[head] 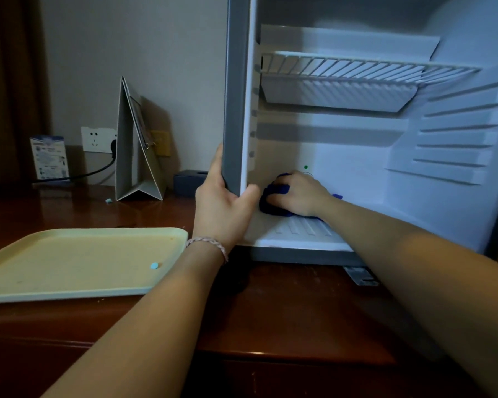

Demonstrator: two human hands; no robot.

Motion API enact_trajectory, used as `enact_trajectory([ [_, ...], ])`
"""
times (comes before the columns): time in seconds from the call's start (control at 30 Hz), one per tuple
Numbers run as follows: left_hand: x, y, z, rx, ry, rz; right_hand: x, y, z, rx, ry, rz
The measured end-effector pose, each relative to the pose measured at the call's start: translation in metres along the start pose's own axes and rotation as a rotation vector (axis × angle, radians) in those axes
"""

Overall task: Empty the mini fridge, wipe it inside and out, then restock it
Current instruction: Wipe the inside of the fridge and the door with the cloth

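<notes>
Both forearms reach over the desk (270, 326) front edge; left hand (223, 206) clamps the mini fridge (236, 110) left wall edge, likely bracing it; right hand (298, 193), fingers curled on a blue cloth (273, 209), presses it into the lower left inside corner; wire shelf (357, 66) sits above; tray (78, 262) lies at desk's left.

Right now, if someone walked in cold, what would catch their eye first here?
Probably the open white mini fridge, empty inside, with the right hand pressing a dark blue cloth into its lower left corner. The left hand grips the fridge's grey front edge. Left of it, a pale yellow-green plastic tray lies on the dark wooden desk.
</notes>
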State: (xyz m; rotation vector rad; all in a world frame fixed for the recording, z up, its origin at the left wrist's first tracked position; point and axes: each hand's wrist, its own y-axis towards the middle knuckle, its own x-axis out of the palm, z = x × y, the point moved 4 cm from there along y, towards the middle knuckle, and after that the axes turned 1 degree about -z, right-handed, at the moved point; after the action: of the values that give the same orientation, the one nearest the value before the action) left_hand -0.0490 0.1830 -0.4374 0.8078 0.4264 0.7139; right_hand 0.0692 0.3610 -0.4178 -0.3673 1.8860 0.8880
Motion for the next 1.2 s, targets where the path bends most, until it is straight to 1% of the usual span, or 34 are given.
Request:
enact_trajectory([
  [0.13,-0.001,-0.003,0.003,-0.01,-0.001,0.008,-0.009,-0.022,-0.005,0.017,-0.009,-0.004],
  [0.3,-0.003,-0.004,0.009,-0.049,0.054,0.036,-0.03,-0.082,-0.012,0.008,-0.025,0.003],
  [0.47,-0.004,-0.01,0.007,-0.175,0.078,0.012,-0.05,-0.138,-0.018,0.013,-0.022,0.032],
  [0.53,-0.004,-0.012,0.007,-0.194,0.079,-0.009,-0.051,-0.147,-0.019,0.025,-0.026,0.037],
  [0.63,-0.002,-0.013,0.007,-0.192,0.073,0.001,-0.05,-0.133,-0.013,0.048,0.001,0.019],
  [0.73,-0.002,-0.012,0.004,-0.188,0.071,0.027,-0.043,-0.097,0.0,0.068,-0.025,0.016],
  [0.93,0.0,-0.009,-0.004,-0.14,0.073,0.026,-0.024,-0.031,0.031,0.131,-0.052,0.039],
  [1.07,0.0,-0.01,-0.002,-0.132,0.07,0.032,-0.024,-0.034,0.035,0.15,-0.078,0.032],
  [1.2,-0.001,-0.011,0.005,-0.138,0.098,0.029,-0.037,-0.065,0.031,0.154,-0.074,0.017],
])
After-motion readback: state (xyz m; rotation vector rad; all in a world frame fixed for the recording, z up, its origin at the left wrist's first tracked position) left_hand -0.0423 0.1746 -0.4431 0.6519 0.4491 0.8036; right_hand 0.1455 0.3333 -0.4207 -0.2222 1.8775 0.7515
